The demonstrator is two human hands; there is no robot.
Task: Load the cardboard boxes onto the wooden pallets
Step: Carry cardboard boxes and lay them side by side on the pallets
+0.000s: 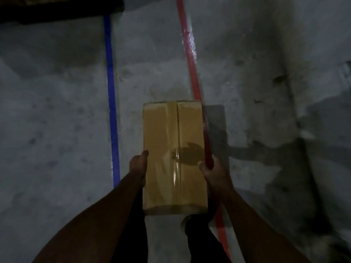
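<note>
While you carry the load across the concrete floor, keep to the lane between the blue floor line and the red floor line. A dark edge at the top left of the head view may be a pallet; it is too dim to confirm.

The cardboard box is off the floor, held in front of your body above your legs, its long axis pointing away from you. It is sealed with clear tape along the centre seam. Judge it stiff-walled and light to moderate in weight, since two hands at the near half support it level. The glossy tape will likely be slippery; grasp bare cardboard at the long side faces instead.

Your left hand grips the left side, thumb hooked over the top edge. Your right hand grips the right side likewise. The fingers beneath are hidden. Neither hand is released.
</note>
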